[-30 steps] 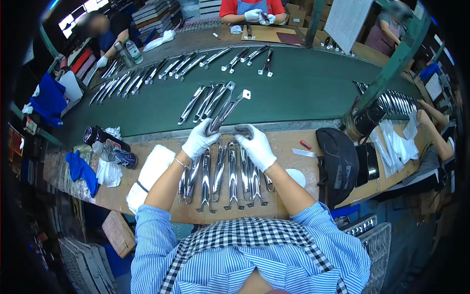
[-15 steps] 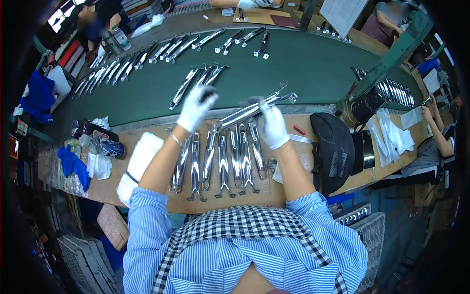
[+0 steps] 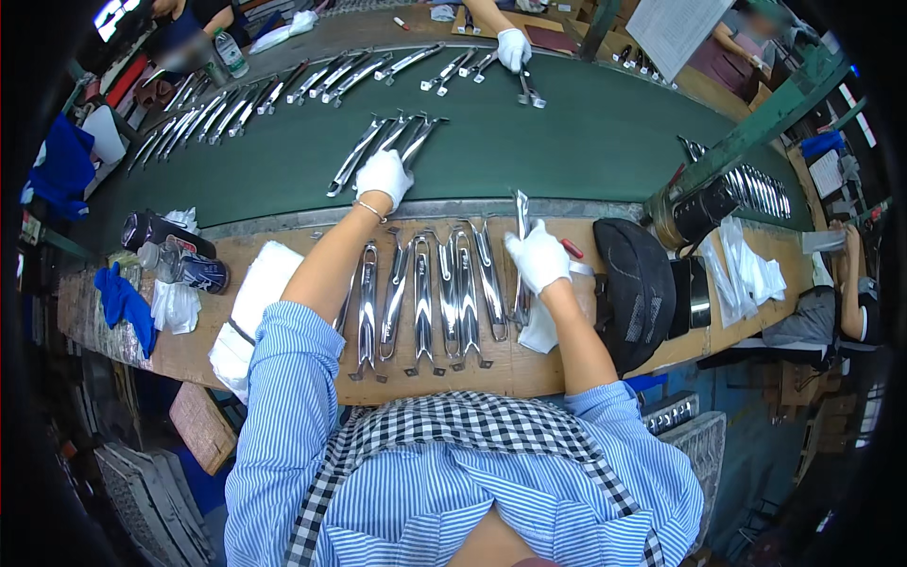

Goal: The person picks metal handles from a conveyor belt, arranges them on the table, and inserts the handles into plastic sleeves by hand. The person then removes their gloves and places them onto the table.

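Note:
My gloved left hand [image 3: 383, 180] reaches over the green conveyor belt, its fingers closed round the lower part of a shiny metal handle [image 3: 390, 135]. Other handles of the same kind lie at both sides of it. My gloved right hand [image 3: 540, 257] grips another metal handle [image 3: 521, 210], pointing away from me at the right end of a row on the table. In that row, several chromed handles [image 3: 422, 302] lie side by side, some with forked, bracket-like near ends. A folded white cloth [image 3: 539, 331] lies partly under my right wrist.
Across the green belt [image 3: 274, 180], a co-worker's gloved hand [image 3: 513, 49] touches a handle among a far line of them. A black bag [image 3: 638, 293] and red marker [image 3: 573, 248] lie right; a white towel roll [image 3: 260, 307] and bottles [image 3: 189, 265] left. A green post [image 3: 746, 128] rises at right.
My right hand has brought its handle down to the table, turning it lengthwise. My left hand has moved forward onto the handles on the belt. A co-worker's hand has come in at the far side.

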`<act>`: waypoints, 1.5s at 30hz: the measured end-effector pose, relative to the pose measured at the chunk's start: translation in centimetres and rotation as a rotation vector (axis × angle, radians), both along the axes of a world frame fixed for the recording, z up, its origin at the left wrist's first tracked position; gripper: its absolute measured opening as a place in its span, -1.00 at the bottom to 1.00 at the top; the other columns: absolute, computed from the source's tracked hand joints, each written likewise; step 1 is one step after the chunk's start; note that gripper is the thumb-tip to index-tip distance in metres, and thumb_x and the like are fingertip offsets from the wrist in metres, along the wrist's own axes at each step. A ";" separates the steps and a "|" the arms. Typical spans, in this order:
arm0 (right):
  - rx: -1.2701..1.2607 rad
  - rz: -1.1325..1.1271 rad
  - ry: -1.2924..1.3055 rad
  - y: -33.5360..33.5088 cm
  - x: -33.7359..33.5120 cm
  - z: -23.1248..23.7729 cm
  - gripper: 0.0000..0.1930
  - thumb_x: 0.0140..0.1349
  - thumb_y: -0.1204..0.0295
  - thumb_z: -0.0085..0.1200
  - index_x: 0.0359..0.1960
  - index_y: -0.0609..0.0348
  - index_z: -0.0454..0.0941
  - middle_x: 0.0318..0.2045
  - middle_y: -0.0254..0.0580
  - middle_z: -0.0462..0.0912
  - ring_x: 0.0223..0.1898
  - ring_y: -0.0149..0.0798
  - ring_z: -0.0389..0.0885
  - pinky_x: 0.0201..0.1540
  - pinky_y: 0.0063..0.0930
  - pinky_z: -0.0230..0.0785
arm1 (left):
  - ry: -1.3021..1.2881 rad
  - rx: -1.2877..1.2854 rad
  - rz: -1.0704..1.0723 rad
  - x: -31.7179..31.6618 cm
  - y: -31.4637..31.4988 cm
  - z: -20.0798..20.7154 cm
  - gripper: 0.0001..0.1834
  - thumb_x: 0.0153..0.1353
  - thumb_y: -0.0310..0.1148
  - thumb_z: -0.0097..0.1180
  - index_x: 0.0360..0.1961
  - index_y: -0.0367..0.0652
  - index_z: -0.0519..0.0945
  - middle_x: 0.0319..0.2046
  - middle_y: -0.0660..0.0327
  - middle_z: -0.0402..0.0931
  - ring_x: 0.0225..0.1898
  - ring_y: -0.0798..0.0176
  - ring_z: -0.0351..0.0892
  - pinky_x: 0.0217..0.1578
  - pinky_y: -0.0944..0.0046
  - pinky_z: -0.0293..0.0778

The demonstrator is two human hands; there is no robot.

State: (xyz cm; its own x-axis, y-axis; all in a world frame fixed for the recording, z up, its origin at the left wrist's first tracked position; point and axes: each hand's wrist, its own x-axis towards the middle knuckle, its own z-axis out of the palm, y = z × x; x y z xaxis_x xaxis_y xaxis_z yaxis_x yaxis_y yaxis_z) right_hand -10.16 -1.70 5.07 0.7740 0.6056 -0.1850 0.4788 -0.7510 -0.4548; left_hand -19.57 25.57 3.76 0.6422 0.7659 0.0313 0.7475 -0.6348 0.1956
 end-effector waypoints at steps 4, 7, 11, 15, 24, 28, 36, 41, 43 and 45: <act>-0.096 -0.019 -0.089 0.4 -1.1 -0.2 -0.45 0.20 0.00 0.01 -0.08 0.33 0.39 -0.24 0.26 0.65 -0.16 0.18 0.65 -0.07 -0.08 0.48 | -0.234 -0.311 -0.035 -1.4 0.5 -0.8 -0.48 0.00 -0.15 0.23 -0.12 -0.33 0.49 -0.17 -0.21 0.58 -0.10 -0.21 0.58 -0.05 0.02 0.48; -0.099 0.002 -0.119 -0.1 -1.1 -0.2 -0.51 0.19 0.05 0.07 -0.13 0.27 0.41 -0.24 0.19 0.65 -0.18 0.15 0.66 -0.11 -0.08 0.49 | -0.479 -0.309 -0.208 -3.0 -0.3 -2.5 -0.52 0.06 -0.21 0.20 -0.09 -0.33 0.44 -0.27 -0.12 0.56 -0.21 -0.08 0.56 -0.14 0.08 0.46; 0.126 0.015 -0.194 0.0 -0.7 0.9 -0.48 0.16 0.07 0.13 -0.05 0.28 0.43 -0.15 0.13 0.62 -0.07 0.09 0.60 -0.05 -0.11 0.45 | -0.575 -0.531 -0.247 -4.2 -3.5 -0.8 -0.65 0.12 -0.39 0.22 -0.10 -0.26 0.44 -0.37 0.11 0.52 -0.39 0.32 0.45 -0.30 0.31 0.45; 0.782 0.079 0.312 2.8 -0.8 0.7 -0.44 0.22 0.13 0.13 0.07 0.38 0.41 -0.04 0.08 0.61 -0.17 -0.13 0.63 -0.11 -0.32 0.45 | -0.686 -0.325 -0.432 -4.5 -6.4 0.8 -0.65 0.14 -0.39 0.19 -0.06 -0.24 0.45 -0.33 0.00 0.54 -0.34 0.03 0.56 -0.25 0.22 0.47; 1.356 0.122 1.215 2.4 1.1 -0.4 -0.64 0.33 0.27 0.01 0.01 0.31 0.43 -0.16 -0.05 0.64 -0.34 -0.36 0.58 -0.29 -0.50 0.44 | -0.781 -0.152 -0.315 -3.7 -2.6 1.7 -0.77 0.24 -0.31 0.12 -0.15 -0.22 0.55 -0.25 0.04 0.50 -0.22 0.01 0.53 -0.14 0.16 0.45; 1.345 0.080 1.044 -0.1 1.6 1.0 -0.75 0.30 0.40 0.05 -0.05 0.25 0.48 -0.17 -0.09 0.66 -0.36 -0.41 0.58 -0.35 -0.57 0.42 | -0.298 0.127 -0.045 -2.9 1.6 -1.7 -0.55 0.10 -0.19 0.25 -0.02 -0.17 0.54 -0.12 -0.06 0.45 -0.11 -0.11 0.51 -0.07 0.03 0.49; 0.664 0.498 -0.234 -7.5 3.9 0.7 -0.70 -0.03 0.66 0.12 -0.22 0.12 0.49 0.06 -0.11 0.51 -0.12 -0.01 0.55 -0.05 -0.34 0.44 | -0.452 -0.426 -0.054 -2.3 1.5 -1.2 -0.42 0.00 -0.35 0.19 0.08 -0.35 0.41 -0.15 -0.15 0.54 -0.04 -0.06 0.55 0.02 0.13 0.42; 0.196 0.682 -0.575 -8.7 2.1 -0.4 -0.67 0.02 0.56 0.02 -0.14 -0.05 0.48 0.14 -0.14 0.43 -0.02 -0.03 0.49 0.02 -0.18 0.41 | -0.778 -0.596 -0.347 -4.5 -0.7 -3.2 -0.61 0.08 -0.38 0.15 -0.09 -0.33 0.39 -0.24 0.08 0.46 -0.18 0.25 0.45 -0.07 0.28 0.39; 0.083 0.701 -0.557 -8.9 1.5 -1.0 -0.68 0.09 0.54 -0.05 -0.10 -0.10 0.48 0.18 -0.20 0.40 0.01 -0.08 0.48 0.06 -0.16 0.39 | -0.771 -0.725 -0.371 -5.4 -2.3 -2.1 -0.66 0.11 -0.46 0.13 -0.10 -0.31 0.37 -0.27 0.17 0.40 -0.22 0.35 0.37 -0.09 0.37 0.37; 0.083 0.692 -0.534 -8.7 1.5 -1.2 -0.67 0.10 0.54 -0.06 -0.09 -0.11 0.48 0.17 -0.21 0.41 0.01 -0.08 0.48 0.06 -0.17 0.39 | -0.799 -0.705 -0.410 -5.8 -2.8 -2.4 -0.67 0.13 -0.49 0.13 -0.08 -0.30 0.38 -0.24 0.21 0.40 -0.23 0.39 0.35 -0.12 0.39 0.37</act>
